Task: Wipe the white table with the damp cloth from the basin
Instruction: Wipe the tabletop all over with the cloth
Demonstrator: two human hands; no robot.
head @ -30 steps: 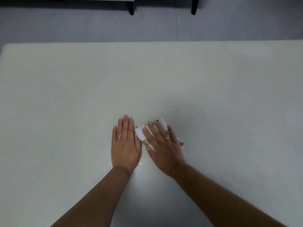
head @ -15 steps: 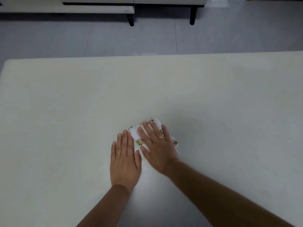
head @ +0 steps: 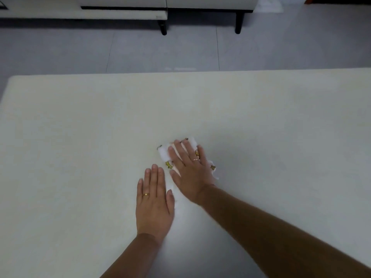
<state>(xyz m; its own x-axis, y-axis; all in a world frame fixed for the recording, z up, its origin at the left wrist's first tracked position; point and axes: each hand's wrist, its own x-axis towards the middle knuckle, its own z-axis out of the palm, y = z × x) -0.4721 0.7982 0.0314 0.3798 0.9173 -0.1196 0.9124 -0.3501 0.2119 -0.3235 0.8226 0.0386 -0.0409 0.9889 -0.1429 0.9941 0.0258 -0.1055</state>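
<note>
Crumpled white cloth (head: 163, 155) lies under flat right hand (head: 190, 173) on smooth table (head: 80, 137)

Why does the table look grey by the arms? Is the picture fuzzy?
In the head view, a soft shadow greys the white table toward the bottom of the picture; also in the head view, the cloth under the right hand looks slightly smeared, the left hand sharper.

The right hand (head: 190, 171) lies flat on the cloth (head: 163, 154) near the middle of the table (head: 80, 137), the left hand (head: 153, 201) flat on the tabletop just beside it, to its left and nearer the person, while low furniture (head: 210, 1) stands on the floor (head: 60, 51) beyond the far edge.
</note>
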